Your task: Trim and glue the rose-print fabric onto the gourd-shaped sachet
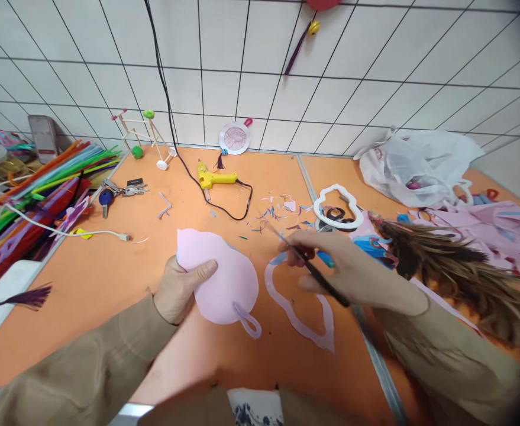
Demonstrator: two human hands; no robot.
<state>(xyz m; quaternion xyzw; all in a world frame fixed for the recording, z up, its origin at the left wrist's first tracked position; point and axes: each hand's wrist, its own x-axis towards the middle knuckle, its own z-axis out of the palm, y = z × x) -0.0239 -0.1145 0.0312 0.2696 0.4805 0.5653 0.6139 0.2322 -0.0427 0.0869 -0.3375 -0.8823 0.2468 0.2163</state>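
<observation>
My left hand (180, 289) is closed on a pale pink gourd-shaped cut-out (224, 272), thumb on top and fingers behind it. A small purple loop (247, 319) sticks out at the cut-out's lower right end. My right hand (335, 266) grips a slim dark tool (317, 275) with a thin pointed tip, aimed up and to the left; its exact kind is blurred. Below that hand lies a thin pink outline strip (288, 313), partly hidden by the fingers, with a bluish patch near its top.
A yellow glue gun (217, 177) lies behind the cut-out, near coloured scraps (286, 207). A white wavy frame (338, 188) and brown feathers (459, 254) are on the right, below a plastic bag (419, 160). Keys (120, 190), a white cable (77, 232) and pipe cleaners (60, 171) are left.
</observation>
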